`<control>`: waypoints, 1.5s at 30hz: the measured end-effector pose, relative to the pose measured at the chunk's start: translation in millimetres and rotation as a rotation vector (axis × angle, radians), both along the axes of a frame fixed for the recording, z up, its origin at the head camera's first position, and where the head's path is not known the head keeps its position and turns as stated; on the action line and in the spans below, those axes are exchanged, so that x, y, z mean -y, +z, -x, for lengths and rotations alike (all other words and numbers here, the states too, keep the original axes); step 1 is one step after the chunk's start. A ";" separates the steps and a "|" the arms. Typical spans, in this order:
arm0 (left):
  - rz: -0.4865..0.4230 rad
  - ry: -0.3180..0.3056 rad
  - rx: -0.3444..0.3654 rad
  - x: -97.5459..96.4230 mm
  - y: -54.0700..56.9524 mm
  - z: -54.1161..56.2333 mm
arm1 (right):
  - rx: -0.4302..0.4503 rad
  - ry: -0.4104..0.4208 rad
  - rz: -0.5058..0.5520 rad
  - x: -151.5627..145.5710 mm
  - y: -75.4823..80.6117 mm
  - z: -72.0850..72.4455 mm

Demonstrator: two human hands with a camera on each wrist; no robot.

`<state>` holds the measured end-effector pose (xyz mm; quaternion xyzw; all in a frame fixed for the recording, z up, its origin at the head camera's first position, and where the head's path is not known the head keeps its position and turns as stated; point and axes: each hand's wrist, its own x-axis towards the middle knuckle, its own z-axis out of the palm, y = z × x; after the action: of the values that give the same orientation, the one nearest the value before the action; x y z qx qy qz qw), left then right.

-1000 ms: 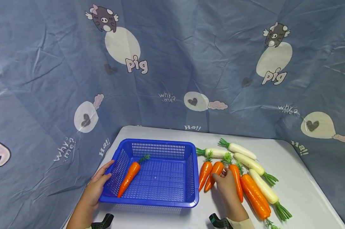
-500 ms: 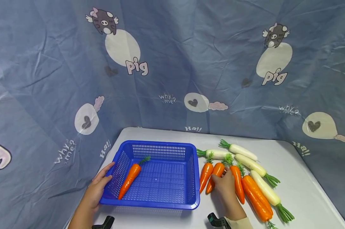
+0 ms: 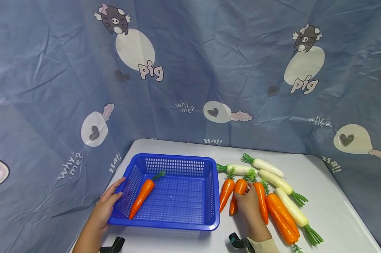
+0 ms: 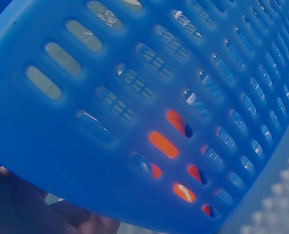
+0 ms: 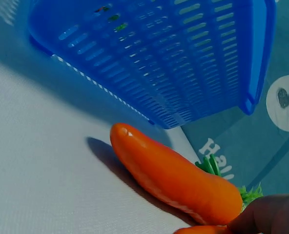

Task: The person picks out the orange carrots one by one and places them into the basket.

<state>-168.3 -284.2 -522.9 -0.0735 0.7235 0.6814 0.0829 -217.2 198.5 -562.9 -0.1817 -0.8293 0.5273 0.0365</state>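
At the left side of a blue plastic basket (image 3: 171, 226), my left hand (image 3: 106, 207) grips the rim. Part of that hand (image 4: 81, 219) shows under the rim in the left wrist view; most of it is out of frame. One carrot (image 3: 141, 198) with a green top lies inside the basket. Right of the basket, my right hand (image 3: 249, 203) holds the middle carrot (image 3: 240, 187) of a row, thumb and fingers at its sides. Another carrot (image 3: 226, 193) lies between it and the basket; a further carrot (image 3: 261, 202) lies just right of the hand.
A thick orange carrot-like bundle (image 3: 282, 218) lies farther right. Several white radishes with green tops, among them one white radish (image 3: 291, 207), lie behind and right of the carrots. A blue printed cloth (image 3: 184, 70) hangs behind the white table (image 3: 165, 242).
The carrot in my right hand has turned slightly, its tip swinging right, away from the carrot beside the basket. My left hand stays on the basket rim.
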 end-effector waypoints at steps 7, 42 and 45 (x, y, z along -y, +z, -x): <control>-0.005 0.008 0.009 -1.0 -0.2 0.1 | 0.034 0.007 -0.007 -4.6 1.8 -0.1; 0.009 0.014 0.026 0.3 -0.3 0.2 | -0.030 -0.017 0.497 -4.0 34.1 -14.0; 0.003 0.017 0.021 -0.3 -0.8 0.4 | -0.038 -0.021 0.534 -3.0 37.6 -13.8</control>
<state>-168.8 -283.9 -523.7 -0.0869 0.7229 0.6803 0.0844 -203.4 201.5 -525.3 -0.1837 -0.6578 0.7304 0.0083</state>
